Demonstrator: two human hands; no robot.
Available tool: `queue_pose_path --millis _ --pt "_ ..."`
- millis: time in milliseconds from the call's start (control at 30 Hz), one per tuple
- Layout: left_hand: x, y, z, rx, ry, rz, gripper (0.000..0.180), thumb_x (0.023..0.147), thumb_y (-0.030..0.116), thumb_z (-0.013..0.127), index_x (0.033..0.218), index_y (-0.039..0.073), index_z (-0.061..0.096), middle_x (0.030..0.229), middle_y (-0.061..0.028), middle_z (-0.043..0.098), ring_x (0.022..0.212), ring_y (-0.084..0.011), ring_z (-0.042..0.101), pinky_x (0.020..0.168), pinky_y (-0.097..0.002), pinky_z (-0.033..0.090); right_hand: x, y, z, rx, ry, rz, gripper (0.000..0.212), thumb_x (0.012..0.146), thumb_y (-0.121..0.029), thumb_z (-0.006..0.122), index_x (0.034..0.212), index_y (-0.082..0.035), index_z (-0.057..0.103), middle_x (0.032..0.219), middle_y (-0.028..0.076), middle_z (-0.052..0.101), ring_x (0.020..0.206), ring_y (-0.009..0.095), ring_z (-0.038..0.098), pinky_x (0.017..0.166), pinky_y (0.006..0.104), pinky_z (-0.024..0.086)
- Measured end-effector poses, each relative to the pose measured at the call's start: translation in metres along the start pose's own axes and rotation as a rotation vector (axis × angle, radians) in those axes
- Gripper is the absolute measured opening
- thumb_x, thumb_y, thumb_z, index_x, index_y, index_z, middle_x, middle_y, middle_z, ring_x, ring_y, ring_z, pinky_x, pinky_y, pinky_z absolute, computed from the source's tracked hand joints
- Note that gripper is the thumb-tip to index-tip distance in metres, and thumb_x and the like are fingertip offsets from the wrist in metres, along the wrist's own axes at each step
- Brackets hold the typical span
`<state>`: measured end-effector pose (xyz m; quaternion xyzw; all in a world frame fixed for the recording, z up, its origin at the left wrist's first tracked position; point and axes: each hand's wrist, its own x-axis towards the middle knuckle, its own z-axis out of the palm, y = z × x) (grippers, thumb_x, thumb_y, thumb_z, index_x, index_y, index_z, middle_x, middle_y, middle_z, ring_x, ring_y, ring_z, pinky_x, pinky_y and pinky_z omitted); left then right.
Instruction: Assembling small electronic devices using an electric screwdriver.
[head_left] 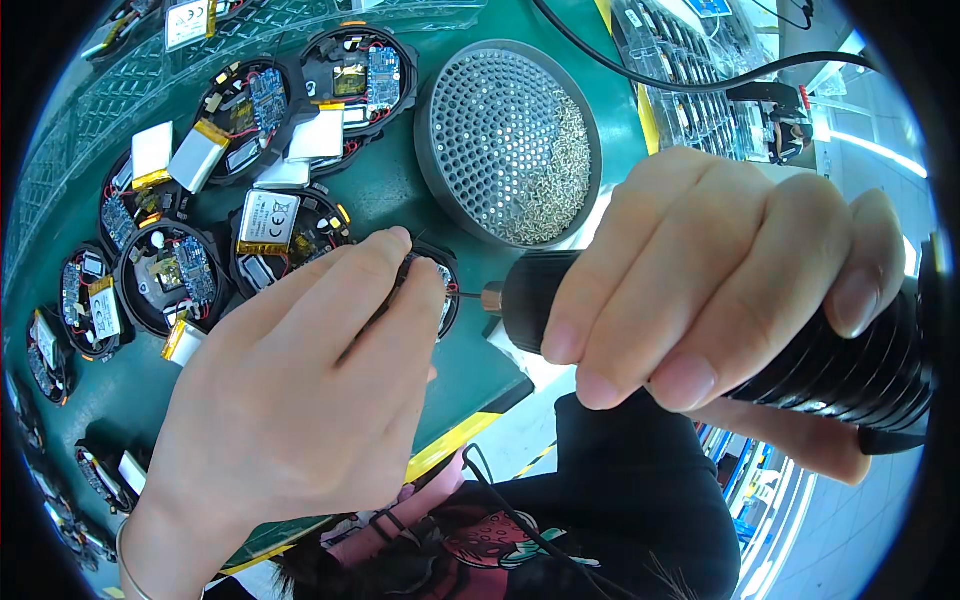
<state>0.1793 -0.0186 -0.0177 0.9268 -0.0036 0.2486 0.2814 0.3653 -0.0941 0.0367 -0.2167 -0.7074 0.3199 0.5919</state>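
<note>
My right hand is wrapped around a black electric screwdriver, held nearly level with its thin bit pointing left. The bit reaches the edge of a round black housing with a circuit board and wires in it. My left hand grips that housing, thumb and forefinger at its near side, and covers most of it. Whether the bit sits in a screw cannot be made out. Just beyond the screwdriver tip stands a round grey tray with a perforated bottom. Small silver screws are heaped on its right side.
Several similar open housings with boards and silver battery packs crowd the green mat on the left. Clear plastic trays lie at the far left. A black cable arches across the far right. The table's yellow-striped edge runs close to me.
</note>
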Motion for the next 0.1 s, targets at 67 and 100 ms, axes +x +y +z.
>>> queue_pose_path --millis 67,100 --pt "0.0014 -0.0015 -0.0001 -0.002 0.000 0.042 0.031 0.064 0.011 0.071 0.088 -0.006 0.064 0.101 -0.0137 0.064 0.103 -0.0353 0.061 0.072 -0.0394 0.057 0.0012 0.0010 0.0012 -0.016 -0.027 -0.004 0.067 0.084 -0.046 0.068 0.115 0.005 0.036 0.083 0.017 0.058 0.052 0.024 0.063 0.039 0.0339 0.056" --pt "0.0019 -0.0011 0.0001 -0.012 -0.004 0.032 0.030 0.063 0.011 0.071 0.088 -0.006 0.064 0.102 -0.0137 0.064 0.103 -0.0356 0.061 0.073 -0.0392 0.057 0.0009 0.0006 0.0010 -0.018 -0.028 -0.002 0.067 0.084 -0.046 0.068 0.115 0.005 0.036 0.083 0.017 0.058 0.052 0.024 0.063 0.039 0.0339 0.056"
